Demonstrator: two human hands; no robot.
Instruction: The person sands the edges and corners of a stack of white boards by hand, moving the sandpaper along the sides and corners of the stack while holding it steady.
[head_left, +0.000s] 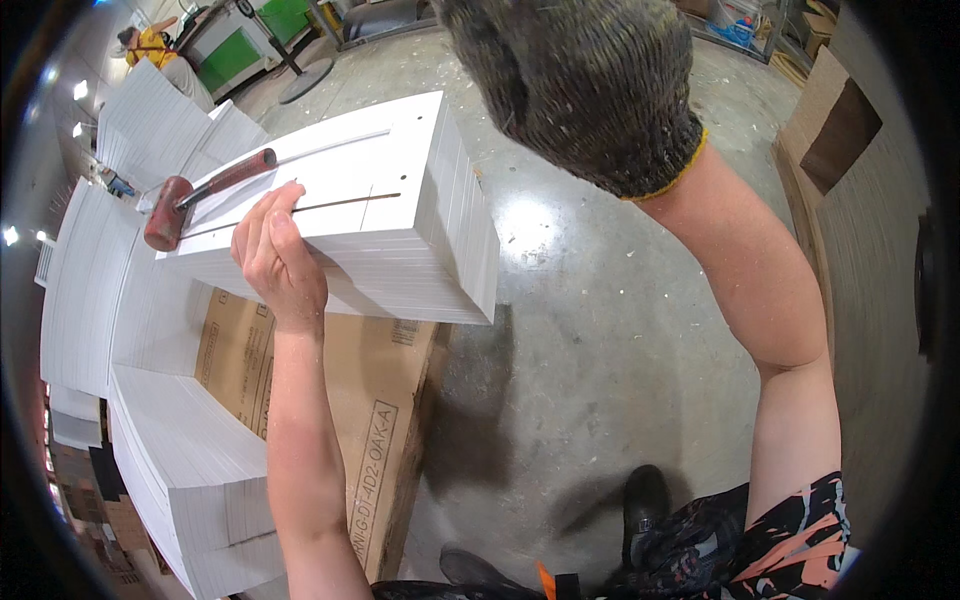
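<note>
A tall stack of white panels (340,265) stands to the left, its top panel marked by a dark slot and several small holes. My bare left hand (280,245) rests at the near edge of that top panel, fingers bent and drawn together over the slot; anything small between them is hidden. Behind it lies a mallet (168,213) with a reddish head and a dark handle, apart from the hand. My right hand (590,90), in a dark knitted glove with a yellow cuff, is raised close to the camera. Its fingers are partly cut off by the upper edge.
Flat brown cardboard (385,370) lies under the stack. More white panel stacks (215,430) stand along the left. A person in yellow (150,45) is at the far left, near a round-based stand (305,82). Brown board (815,120) rises at the right.
</note>
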